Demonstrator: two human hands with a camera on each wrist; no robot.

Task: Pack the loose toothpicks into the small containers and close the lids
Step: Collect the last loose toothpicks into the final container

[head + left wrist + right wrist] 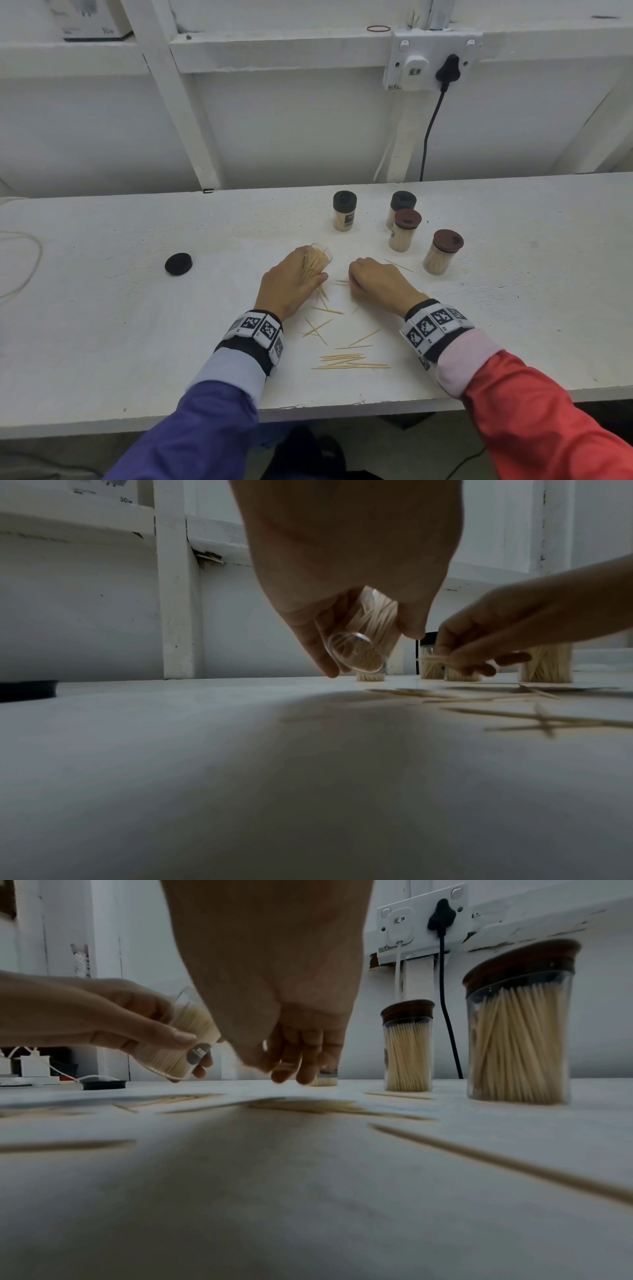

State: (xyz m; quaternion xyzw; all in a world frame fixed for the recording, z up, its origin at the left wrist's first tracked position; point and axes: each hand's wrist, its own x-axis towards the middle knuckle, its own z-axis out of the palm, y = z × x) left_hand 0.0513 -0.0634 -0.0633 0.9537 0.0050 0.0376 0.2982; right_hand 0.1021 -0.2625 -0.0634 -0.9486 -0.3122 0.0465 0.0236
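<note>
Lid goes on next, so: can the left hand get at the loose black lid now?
Probably not yet: the left hand grips the open container. The black lid lies unobstructed on the table.

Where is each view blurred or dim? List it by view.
Head view: evenly lit and sharp, wall beams bowed by the wide lens. Left wrist view: dim, a shadow on the table, near toothpicks soft. Right wrist view: dim, fingers of the right hand smeared, the closest toothpick out of focus.
</note>
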